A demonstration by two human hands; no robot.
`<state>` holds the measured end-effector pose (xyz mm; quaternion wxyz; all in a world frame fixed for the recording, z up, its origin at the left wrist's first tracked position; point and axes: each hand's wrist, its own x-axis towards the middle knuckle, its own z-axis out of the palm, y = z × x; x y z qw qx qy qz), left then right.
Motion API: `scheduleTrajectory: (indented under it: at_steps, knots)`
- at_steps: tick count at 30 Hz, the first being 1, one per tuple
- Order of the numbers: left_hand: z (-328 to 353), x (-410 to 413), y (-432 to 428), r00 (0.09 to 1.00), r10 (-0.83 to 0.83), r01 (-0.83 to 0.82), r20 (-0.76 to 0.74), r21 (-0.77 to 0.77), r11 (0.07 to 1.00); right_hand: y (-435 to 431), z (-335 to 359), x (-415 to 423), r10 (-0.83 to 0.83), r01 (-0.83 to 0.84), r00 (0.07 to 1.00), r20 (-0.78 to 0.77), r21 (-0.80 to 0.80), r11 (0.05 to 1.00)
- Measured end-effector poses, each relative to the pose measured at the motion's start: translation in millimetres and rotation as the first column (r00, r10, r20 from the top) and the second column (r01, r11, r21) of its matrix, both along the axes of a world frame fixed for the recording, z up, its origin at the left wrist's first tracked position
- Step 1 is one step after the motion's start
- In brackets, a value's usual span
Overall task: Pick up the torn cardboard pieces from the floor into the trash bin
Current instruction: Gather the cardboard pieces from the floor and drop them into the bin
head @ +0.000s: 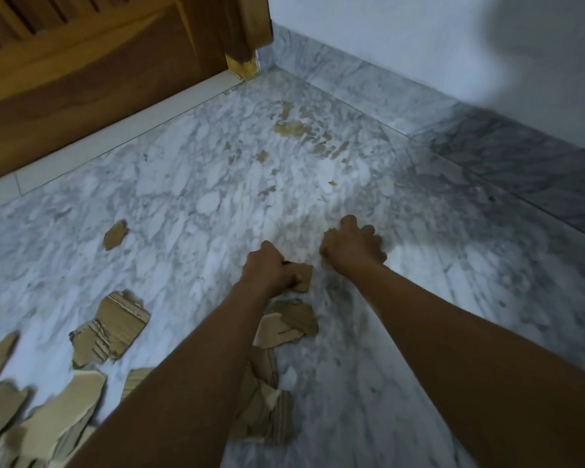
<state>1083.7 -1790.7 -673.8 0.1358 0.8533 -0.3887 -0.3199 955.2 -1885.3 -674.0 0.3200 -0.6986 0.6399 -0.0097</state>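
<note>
- Reaching down to a marble floor [436,298], a person works both bare hands among torn cardboard near a room corner.
- The left hand [271,268], at about 6 o'clock from frame centre, curls round a small cardboard piece [303,276] with the thumb on top, seemingly to lift it clear of the floor.
- The right hand [352,248], just beside it at 3 o'clock, has its fingers bunched over a tan scrap [325,248] that shows at the thumb side. The grip looks closed, though most of the scrap is hidden.
- More pieces lie loose: a torn flap [287,324] at 6 o'clock from the left hand, a crumpled sheet [267,410] between the forearms, a corrugated slab [110,332] at 8 o'clock, a small chip [115,234] at 9 o'clock, and a heap [48,420] in the frame's 7 o'clock corner.
- Tan flecks [291,128] at 12 o'clock may be crumbs or stains; they are too blurred to tell.
- A wooden door [98,79] closes the 10 o'clock side and a white wall [419,28] the 1 o'clock side.
- No trash bin is in view, and most pieces are still down, so the job looks early. Both hands probably fill up before any carry.
</note>
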Motion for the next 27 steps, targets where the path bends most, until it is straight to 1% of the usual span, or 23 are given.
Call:
scheduleTrajectory:
  at_steps: [1, 3, 5, 7, 9, 11, 13, 15, 17, 19, 22, 24, 27]
  knots:
    - [-1, -1, 1, 1.000, -0.005, 0.005, -0.003, -0.008, 1.000, -1, 1, 0, -0.013, 0.011, 0.999, 0.030, 0.056, 0.998]
    - [-3, -3, 5, 0.999, -0.024, 0.026, 0.046, -0.042, 0.999, -2, 6, -3, -0.016, 0.003, 0.995, 0.101, 0.128, 0.992]
    - [-5, -5, 10, 0.997, -0.003, 0.008, 0.078, -0.059, 0.998, 0, 8, -11, 0.012, -0.030, 0.994, 0.112, 0.159, 0.987]
    - [-6, -5, 13, 0.996, 0.018, -0.016, 0.091, -0.026, 1.000, 4, 5, -18, 0.018, -0.037, 0.993, 0.116, 0.162, 0.986]
    - [-3, -4, 16, 0.995, 0.009, -0.009, 0.095, 0.007, 1.000, 10, 4, -26, 0.004, -0.020, 0.992, 0.128, 0.129, 0.991]
    - [1, -6, 20, 0.998, 0.017, -0.017, 0.069, -0.006, 1.000, 15, 2, -32, -0.023, 0.009, 0.991, 0.131, 0.113, 0.994]
    - [9, -12, 26, 0.996, 0.034, -0.032, 0.084, -0.019, 0.999, 26, 2, -39, -0.023, 0.013, 0.994, 0.104, 0.096, 0.995]
    - [18, -19, 31, 0.995, 0.018, -0.016, 0.098, -0.021, 1.000, 36, 7, -49, 0.005, -0.007, 1.000, 0.030, 0.071, 0.997]
    - [27, -22, 38, 0.998, 0.022, -0.020, 0.052, -0.034, 0.999, 43, 16, -55, 0.014, -0.012, 1.000, -0.015, 0.086, 0.996]
    - [39, -15, 44, 0.998, 0.061, -0.061, -0.013, -0.087, 0.994, 42, 29, -52, 0.002, -0.009, 0.999, 0.037, 0.165, 0.986]
    - [60, 18, 47, 0.998, 0.017, -0.022, -0.052, -0.099, 0.995, 37, 54, -31, -0.002, -0.048, 0.985, 0.174, 0.279, 0.959]
    - [80, 51, 48, 0.998, 0.017, -0.023, -0.064, -0.086, 0.996, 34, 72, -10, -0.022, -0.051, 0.973, 0.231, 0.305, 0.951]
    - [113, 113, 48, 0.998, 0.034, -0.037, -0.049, -0.056, 0.998, 22, 99, 30, -0.019, -0.073, 0.962, 0.271, 0.324, 0.943]
